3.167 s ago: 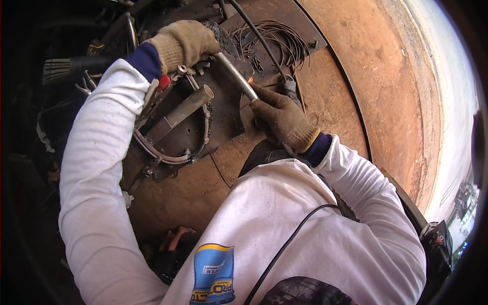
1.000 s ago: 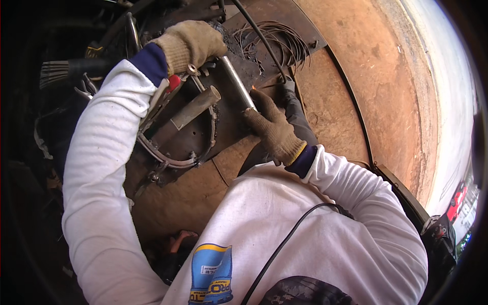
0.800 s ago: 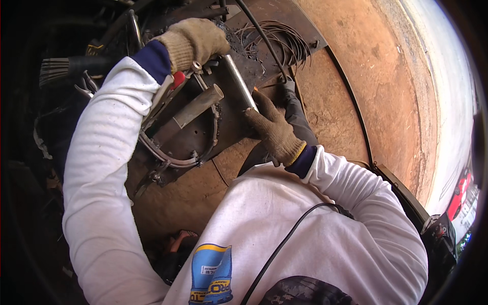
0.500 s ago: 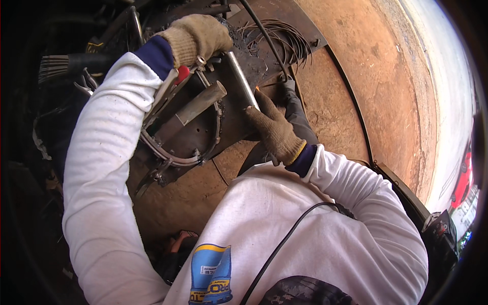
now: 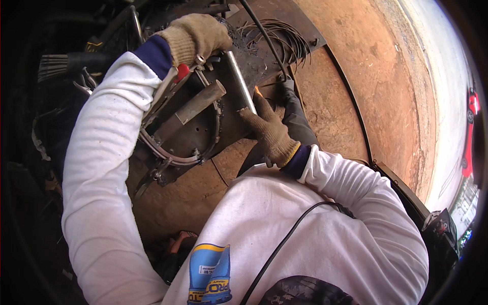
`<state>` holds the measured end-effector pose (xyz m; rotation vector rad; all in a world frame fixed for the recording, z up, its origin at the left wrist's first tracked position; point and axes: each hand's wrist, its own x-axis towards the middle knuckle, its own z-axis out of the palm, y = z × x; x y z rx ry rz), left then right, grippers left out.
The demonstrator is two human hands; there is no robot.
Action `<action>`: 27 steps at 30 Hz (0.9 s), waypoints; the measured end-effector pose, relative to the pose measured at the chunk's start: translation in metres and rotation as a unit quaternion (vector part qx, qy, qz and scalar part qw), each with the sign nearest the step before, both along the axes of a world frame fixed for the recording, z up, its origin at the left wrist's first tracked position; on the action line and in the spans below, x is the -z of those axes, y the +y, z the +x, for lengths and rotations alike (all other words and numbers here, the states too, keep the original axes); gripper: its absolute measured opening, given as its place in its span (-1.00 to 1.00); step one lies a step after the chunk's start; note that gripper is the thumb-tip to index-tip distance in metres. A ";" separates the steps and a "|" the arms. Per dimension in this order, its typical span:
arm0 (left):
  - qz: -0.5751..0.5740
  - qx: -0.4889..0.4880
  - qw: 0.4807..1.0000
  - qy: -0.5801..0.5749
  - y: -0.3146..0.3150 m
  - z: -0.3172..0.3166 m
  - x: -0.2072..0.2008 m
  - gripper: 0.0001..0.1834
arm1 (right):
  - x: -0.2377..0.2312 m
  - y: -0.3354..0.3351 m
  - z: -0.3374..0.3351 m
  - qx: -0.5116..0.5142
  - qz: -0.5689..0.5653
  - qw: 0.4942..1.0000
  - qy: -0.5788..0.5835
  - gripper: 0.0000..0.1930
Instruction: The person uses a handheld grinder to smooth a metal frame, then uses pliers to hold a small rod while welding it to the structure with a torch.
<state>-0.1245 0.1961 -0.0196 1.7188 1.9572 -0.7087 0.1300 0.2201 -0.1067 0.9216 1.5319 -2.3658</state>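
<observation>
A shiny metal tube [image 5: 240, 79] slants across the dark steel work table. My left hand [image 5: 200, 34], in a tan knit glove, is closed at its upper end; the fingertips are hidden under the glove. At the lower end is my right hand [image 5: 274, 133], also gloved, with a bare fingertip showing. Its thumb and forefinger lie on either side of the tube's end, and the other fingers are hidden. Left of the tube, a duller, thicker pipe [image 5: 201, 104] lies across a curved metal frame [image 5: 178, 161]. Red-handled pliers [image 5: 181, 72] are beside my left wrist.
A coil of thin wire [image 5: 292, 38] lies on the steel table top [image 5: 300, 23] at the far side. A black bent bar [image 5: 267, 38] crosses beside it. A wire brush [image 5: 53, 67] is at the far left. A dark cable [image 5: 351, 96] runs over the brown floor.
My right hand has shifted slightly left, with the thumb and forefinger a little farther apart around the tube's lower end. My left hand has barely moved. A red car at the right edge has moved up.
</observation>
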 end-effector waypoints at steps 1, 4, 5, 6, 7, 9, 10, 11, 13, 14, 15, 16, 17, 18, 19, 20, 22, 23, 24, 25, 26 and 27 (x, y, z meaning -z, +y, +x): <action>0.002 0.002 1.000 -0.002 0.000 0.000 0.001 -0.66 | 0.002 -0.002 0.000 -0.001 0.029 1.000 -0.003 -0.20; -0.002 0.007 1.000 -0.005 0.000 0.001 -0.001 -0.67 | -0.007 0.007 0.001 -0.029 0.028 0.999 -0.009 -0.18; -0.008 0.009 1.000 -0.004 0.002 0.001 -0.001 -0.68 | -0.005 0.005 0.001 -0.024 0.024 0.999 -0.008 -0.18; -0.014 0.010 1.000 -0.003 0.003 0.001 -0.003 -0.68 | -0.003 0.004 0.001 -0.019 0.021 1.000 -0.007 -0.18; -0.011 0.005 1.000 -0.007 0.003 0.001 -0.004 -0.68 | -0.003 0.003 0.000 -0.014 0.019 1.000 -0.006 -0.19; -0.007 -0.004 1.000 -0.015 0.001 0.002 -0.006 -0.69 | -0.011 0.005 -0.001 -0.028 0.040 0.999 -0.013 -0.18; -0.018 -0.001 1.000 -0.013 0.003 0.003 -0.007 -0.68 | -0.014 0.006 -0.001 -0.035 0.051 0.998 -0.017 -0.18; -0.029 0.002 1.000 -0.011 0.005 0.003 -0.008 -0.66 | -0.010 0.005 -0.001 -0.028 0.053 0.998 -0.012 -0.18; -0.040 0.002 0.999 -0.009 0.006 0.004 -0.011 -0.66 | -0.004 0.003 0.001 -0.017 0.054 0.998 0.002 -0.18; -0.039 0.000 0.999 -0.010 0.007 0.004 -0.011 -0.68 | -0.003 0.002 0.001 -0.023 0.070 0.997 -0.009 -0.18; -0.038 -0.003 0.999 -0.013 0.006 0.005 -0.010 -0.68 | -0.005 0.000 0.000 -0.031 0.087 0.996 -0.021 -0.18; -0.023 -0.007 1.000 -0.013 0.004 0.005 -0.007 -0.68 | -0.006 -0.001 0.000 -0.039 0.103 0.993 -0.032 -0.18; -0.008 -0.011 1.000 -0.014 0.000 0.003 -0.002 -0.67 | -0.006 0.002 0.002 -0.040 0.083 0.995 -0.028 -0.19; 0.006 -0.012 1.000 -0.012 0.000 0.002 -0.002 -0.66 | -0.004 0.006 0.002 -0.038 0.062 0.997 -0.021 -0.19; -0.005 -0.010 1.000 -0.010 0.001 0.001 -0.002 -0.67 | -0.004 0.010 0.001 -0.035 0.041 0.998 -0.014 -0.20; -0.016 -0.007 1.000 -0.009 0.002 0.001 -0.003 -0.67 | -0.006 0.015 0.000 -0.044 0.046 0.998 -0.017 -0.24; -0.008 -0.021 1.000 -0.016 0.004 -0.002 -0.001 -0.68 | -0.015 0.031 -0.003 -0.063 0.058 0.996 -0.023 -0.31; 0.010 -0.036 0.999 -0.025 0.000 -0.005 0.003 -0.68 | -0.015 0.044 -0.004 -0.084 0.020 0.996 -0.033 -0.35; 0.028 -0.053 0.998 -0.033 -0.004 -0.009 0.006 -0.67 | -0.015 0.062 -0.004 -0.107 -0.017 0.993 -0.040 -0.39; 0.047 -0.052 0.997 -0.044 -0.007 -0.011 0.005 -0.68 | -0.016 0.077 -0.003 -0.129 -0.054 0.989 -0.048 -0.43; 0.060 -0.063 0.995 -0.053 -0.009 -0.013 0.006 -0.67 | -0.024 0.086 -0.002 -0.151 -0.036 0.987 -0.051 -0.46; 0.073 -0.077 0.993 -0.060 -0.012 -0.012 0.003 -0.67 | -0.035 0.093 0.001 -0.175 -0.020 0.983 -0.054 -0.48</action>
